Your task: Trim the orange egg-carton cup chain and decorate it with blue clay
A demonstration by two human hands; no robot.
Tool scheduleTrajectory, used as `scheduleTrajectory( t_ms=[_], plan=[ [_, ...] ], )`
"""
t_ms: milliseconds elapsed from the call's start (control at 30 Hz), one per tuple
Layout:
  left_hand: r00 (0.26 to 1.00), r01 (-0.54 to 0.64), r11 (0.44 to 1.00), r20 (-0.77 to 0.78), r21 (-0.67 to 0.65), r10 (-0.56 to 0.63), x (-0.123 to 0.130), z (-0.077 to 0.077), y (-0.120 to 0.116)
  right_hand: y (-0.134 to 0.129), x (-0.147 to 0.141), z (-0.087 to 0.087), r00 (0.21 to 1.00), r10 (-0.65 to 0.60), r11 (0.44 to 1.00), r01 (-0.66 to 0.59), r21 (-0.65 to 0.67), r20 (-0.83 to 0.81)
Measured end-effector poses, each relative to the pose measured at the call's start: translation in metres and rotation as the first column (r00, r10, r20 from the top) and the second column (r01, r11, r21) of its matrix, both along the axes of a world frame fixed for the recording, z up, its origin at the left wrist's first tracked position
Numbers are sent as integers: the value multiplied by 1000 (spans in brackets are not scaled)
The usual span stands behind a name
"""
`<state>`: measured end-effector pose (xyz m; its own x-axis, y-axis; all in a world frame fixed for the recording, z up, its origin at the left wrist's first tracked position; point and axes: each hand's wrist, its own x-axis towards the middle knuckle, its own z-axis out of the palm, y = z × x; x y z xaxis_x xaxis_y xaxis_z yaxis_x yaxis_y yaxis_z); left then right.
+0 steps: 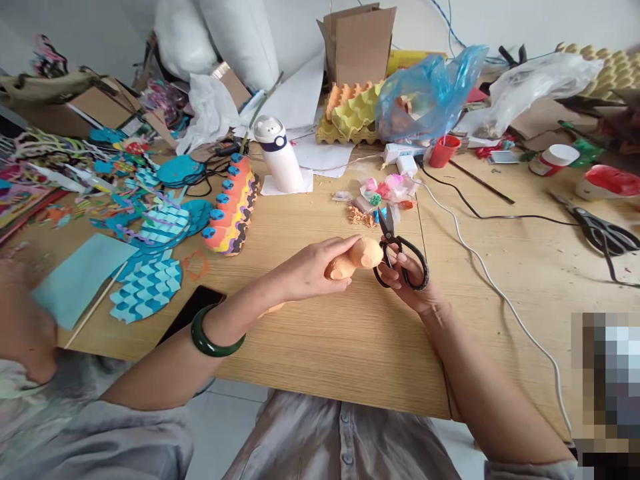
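Grey shirt [345, 440] right up close; beyond it the left hand [313, 267], green bangle [199, 337] on its arm, clasps an orange lumpy piece [367, 253], nearer us than the white bottle [284, 163] and to its right; the right hand [413, 288] grips black-handled scissors [391, 237], blades up, just beside that piece; a painted bumpy strip [231, 207] lies left of the bottle, crumpled wrappers [387, 189] to its right!

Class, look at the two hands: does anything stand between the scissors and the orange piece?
Nothing visible does. The scissors in the right hand are close beside the orange piece in the left hand; whether the two touch is hard to tell.
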<state>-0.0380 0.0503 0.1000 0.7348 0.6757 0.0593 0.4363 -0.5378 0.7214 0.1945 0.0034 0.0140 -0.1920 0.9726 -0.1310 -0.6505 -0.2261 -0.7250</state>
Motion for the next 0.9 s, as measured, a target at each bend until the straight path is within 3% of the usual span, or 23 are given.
scheduleTrajectory(
  t_ms=[133, 367, 467, 567, 700, 767, 833, 900],
  plan=[
    [981, 141, 976, -158, 168, -115, 2, -4, 0, -1, 2, -2, 1000, 30, 998, -30, 51, 10],
    [905, 259, 907, -413, 332, -107, 5, -8, -3, -6, 1, 3, 984, 103, 994, -105, 6, 143],
    [900, 296, 859, -423, 418, -104, 11, -10, -2, -7, 0, 1, 984, 102, 995, -104, 7, 144],
    [937, 274, 782, -339, 559, -86, 15, -8, 0, -6, -1, -2, 994, 63, 997, -67, 36, 88],
    [989, 101, 677, 0, 729, -147, 10, -6, -5, -4, -1, -1, 998, 10, 998, -14, 59, 58],
    [964, -78, 685, 230, 724, -134, 3, -13, -14, -4, -2, 1, 999, -12, 998, 10, 57, 46],
    [916, -286, 769, 398, 571, 45, -4, -25, -24, -4, -3, 3, 999, -42, 998, 40, 47, 31],
    [839, -469, 866, 394, 172, 376, -6, -41, -32, -5, -4, 3, 997, -72, 997, 72, 26, 29]
  ],
)
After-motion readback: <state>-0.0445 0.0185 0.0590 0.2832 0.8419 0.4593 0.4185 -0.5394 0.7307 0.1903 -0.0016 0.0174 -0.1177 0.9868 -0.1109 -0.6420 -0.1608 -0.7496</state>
